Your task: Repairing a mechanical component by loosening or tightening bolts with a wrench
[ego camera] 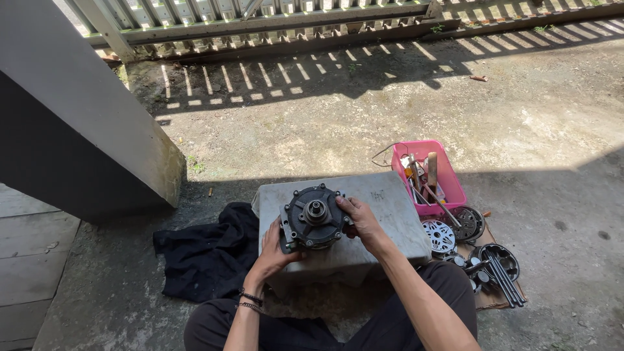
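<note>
A dark round metal housing (314,216) with a short shaft at its centre stands on a pale stone block (390,201) in front of me. My left hand (274,250) grips its lower left edge. My right hand (361,219) holds its right side, fingers over the rim. Both forearms reach up from my crossed legs in dark trousers.
A black cloth (208,250) lies left of the block. A pink basket (429,175) with tools sits at the right. Round metal parts (439,235) and several long bolts (504,279) lie on cardboard beside it. A concrete pillar (78,123) rises left; a wooden fence (292,23) runs along the back.
</note>
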